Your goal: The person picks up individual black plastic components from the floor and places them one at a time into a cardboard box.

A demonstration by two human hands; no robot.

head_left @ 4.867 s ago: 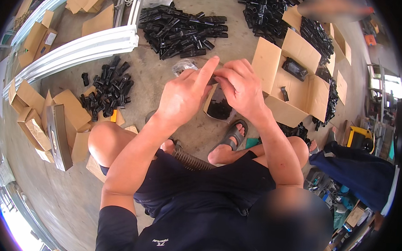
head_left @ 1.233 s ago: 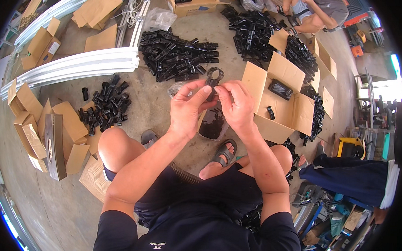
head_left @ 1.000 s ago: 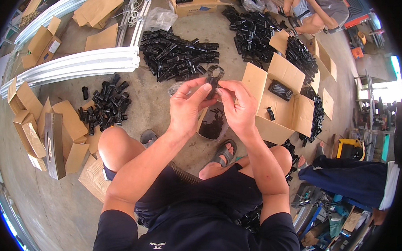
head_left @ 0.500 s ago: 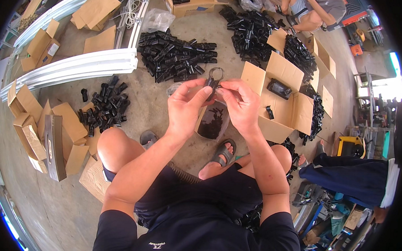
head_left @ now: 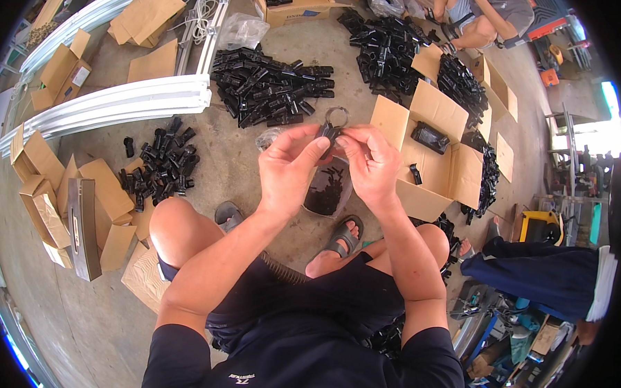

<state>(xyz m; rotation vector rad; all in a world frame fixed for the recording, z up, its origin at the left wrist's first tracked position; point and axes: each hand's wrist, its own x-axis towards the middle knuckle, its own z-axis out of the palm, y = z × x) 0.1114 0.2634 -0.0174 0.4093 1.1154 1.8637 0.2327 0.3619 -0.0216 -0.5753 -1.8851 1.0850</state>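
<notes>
A small black part, dark body with a thin round ring at the far end, open hole in the middle, ring pointing away, body pinched in the left hand, right hand fingers at its right side.

Head cam (L of pair, wide fisheye) looks down from wearer's head; L hand & R hand close, approx. ctr; dark T-shirt at btm, concrete floor around.
</notes>
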